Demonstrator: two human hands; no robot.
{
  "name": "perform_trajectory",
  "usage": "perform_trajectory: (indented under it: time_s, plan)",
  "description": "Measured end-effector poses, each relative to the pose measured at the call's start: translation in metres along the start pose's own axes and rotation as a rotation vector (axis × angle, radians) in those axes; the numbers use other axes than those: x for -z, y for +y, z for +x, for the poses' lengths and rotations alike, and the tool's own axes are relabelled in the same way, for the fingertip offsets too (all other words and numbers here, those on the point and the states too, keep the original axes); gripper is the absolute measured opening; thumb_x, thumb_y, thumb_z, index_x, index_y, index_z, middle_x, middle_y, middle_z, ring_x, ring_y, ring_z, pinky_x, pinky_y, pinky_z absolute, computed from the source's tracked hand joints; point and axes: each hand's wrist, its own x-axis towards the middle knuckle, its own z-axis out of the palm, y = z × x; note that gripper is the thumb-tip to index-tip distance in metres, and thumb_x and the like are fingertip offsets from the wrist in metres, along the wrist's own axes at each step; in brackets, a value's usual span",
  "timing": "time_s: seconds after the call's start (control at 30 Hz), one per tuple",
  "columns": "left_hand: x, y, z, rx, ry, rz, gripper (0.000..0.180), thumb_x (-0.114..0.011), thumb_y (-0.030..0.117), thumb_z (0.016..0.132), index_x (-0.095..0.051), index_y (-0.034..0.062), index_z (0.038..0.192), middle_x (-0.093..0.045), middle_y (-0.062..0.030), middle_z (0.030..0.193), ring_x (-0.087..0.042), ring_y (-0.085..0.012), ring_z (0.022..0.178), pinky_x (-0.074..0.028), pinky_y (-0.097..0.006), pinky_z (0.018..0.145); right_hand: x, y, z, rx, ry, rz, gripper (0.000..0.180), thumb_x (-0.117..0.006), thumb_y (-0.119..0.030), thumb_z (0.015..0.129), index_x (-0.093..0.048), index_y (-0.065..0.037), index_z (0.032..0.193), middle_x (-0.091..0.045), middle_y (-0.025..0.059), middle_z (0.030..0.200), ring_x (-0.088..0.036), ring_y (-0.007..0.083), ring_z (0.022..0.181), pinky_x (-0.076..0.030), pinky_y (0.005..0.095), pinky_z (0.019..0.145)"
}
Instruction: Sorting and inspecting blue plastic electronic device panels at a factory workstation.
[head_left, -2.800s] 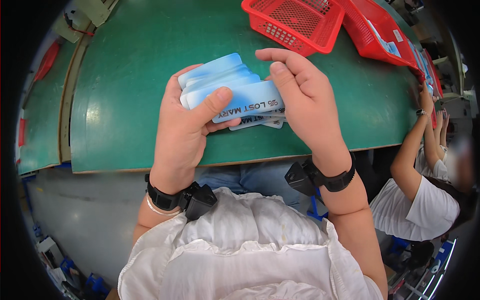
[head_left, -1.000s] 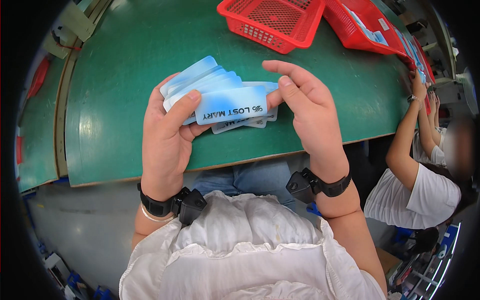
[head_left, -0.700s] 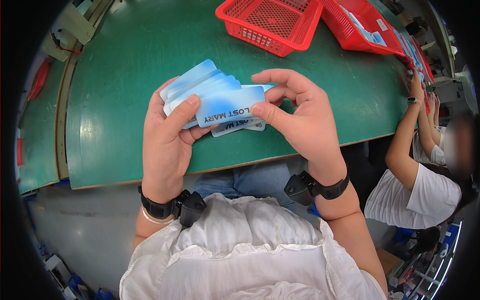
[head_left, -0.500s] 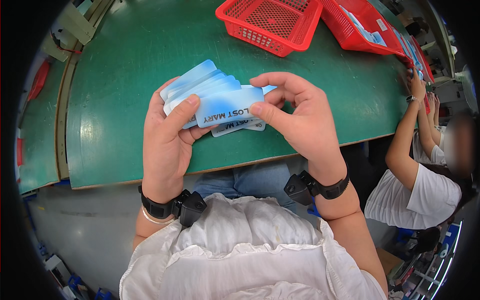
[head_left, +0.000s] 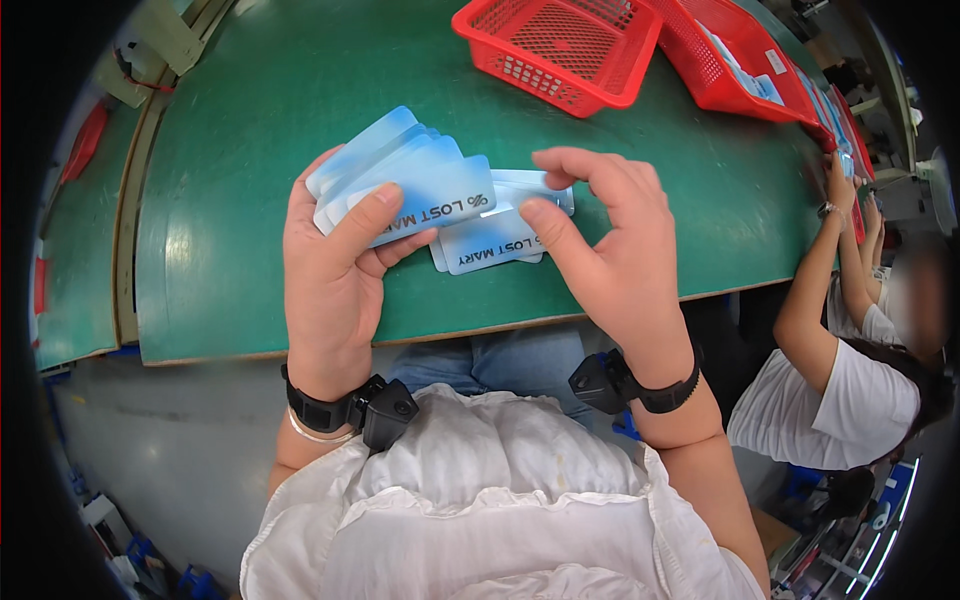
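My left hand [head_left: 335,265] is closed around a fanned stack of light-blue printed cards [head_left: 440,180] with rounded corners, its thumb lying across the front card. Below and to the right of that stack, several matching cards [head_left: 492,240] lie overlapped on the green table. My right hand [head_left: 625,250] hovers at the right end of those table cards. Its thumb and forefinger are apart, with the thumb tip close to the cards' edge. Whether the thumb touches them I cannot tell. The other right fingers are partly hidden behind the forefinger.
An open red plastic basket [head_left: 630,98] stands at the far side of the green table [head_left: 250,240]. Right of it, a tilted red basket [head_left: 700,75] holds more light-blue pieces. Two co-workers [head_left: 830,400] sit at the right, their hands near further blue pieces.
A card from the front of the held fan now lies on the table pile. My right fingers have parted and moved slightly right; the left hand's stack shows a new front card.
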Motion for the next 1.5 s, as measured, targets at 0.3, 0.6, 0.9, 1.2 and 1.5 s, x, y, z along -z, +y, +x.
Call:
perform_trajectory:
  time_s: [0.3, 0.6, 0.9, 1.2, 1.5]
  plan:
    - [-0.007, -0.003, -0.003, -0.002, -0.015, 0.106, 0.047, -0.065, 0.01, 0.09, -0.042, -0.0019, 0.129, -0.058, -0.0157, 0.116, -0.067, -0.0233, 0.098, -0.063, -0.032, 0.073, -0.005, -0.017, 0.017, -0.25, -0.111, 0.463, 0.033, -0.075, -0.017, 0.077, -0.066, -0.005, 0.107, -0.069, 0.003, 0.076, -0.058, 0.013, 0.075, -0.042, 0.0295, 0.073]
    - [0.003, 0.001, 0.0, 0.033, -0.017, -0.078, 0.042, -0.059, 0.016, 0.094, -0.041, -0.0025, 0.127, -0.058, -0.0172, 0.115, -0.066, -0.0271, 0.098, -0.061, -0.036, 0.077, 0.015, -0.006, 0.0, -0.371, -0.225, 0.486, 0.024, -0.075, -0.013, 0.076, -0.068, -0.006, 0.097, -0.068, 0.0023, 0.075, -0.057, 0.0122, 0.075, -0.042, 0.0289, 0.073]
    - [-0.003, -0.001, -0.003, -0.006, 0.007, 0.017, 0.046, -0.065, 0.009, 0.09, -0.04, -0.0005, 0.127, -0.059, -0.0169, 0.114, -0.066, -0.0272, 0.098, -0.061, -0.038, 0.078, -0.004, -0.003, 0.004, 0.106, 0.106, -0.163, 0.023, -0.076, -0.023, 0.075, -0.07, -0.012, 0.094, -0.067, -0.0038, 0.076, -0.051, 0.0202, 0.094, -0.032, 0.0389, 0.083]
    - [-0.003, -0.001, -0.001, 0.052, -0.008, -0.024, 0.048, -0.061, 0.025, 0.095, -0.038, -0.0022, 0.128, -0.057, -0.0175, 0.116, -0.066, -0.0261, 0.098, -0.062, -0.037, 0.077, -0.003, -0.017, 0.022, -0.441, -0.196, 0.588, 0.026, -0.076, -0.018, 0.078, -0.07, -0.003, 0.098, -0.068, 0.0022, 0.071, -0.059, 0.0083, 0.068, -0.046, 0.0264, 0.065]
    - [0.0, -0.001, -0.001, 0.047, -0.03, -0.063, 0.044, -0.054, 0.027, 0.099, -0.039, -0.0038, 0.126, -0.057, -0.0195, 0.115, -0.067, -0.0266, 0.098, -0.062, -0.037, 0.076, -0.003, -0.007, 0.019, -0.474, -0.169, 0.792, 0.024, -0.074, -0.015, 0.083, -0.069, 0.001, 0.1, -0.069, 0.0039, 0.077, -0.058, 0.005, 0.067, -0.046, 0.021, 0.058]
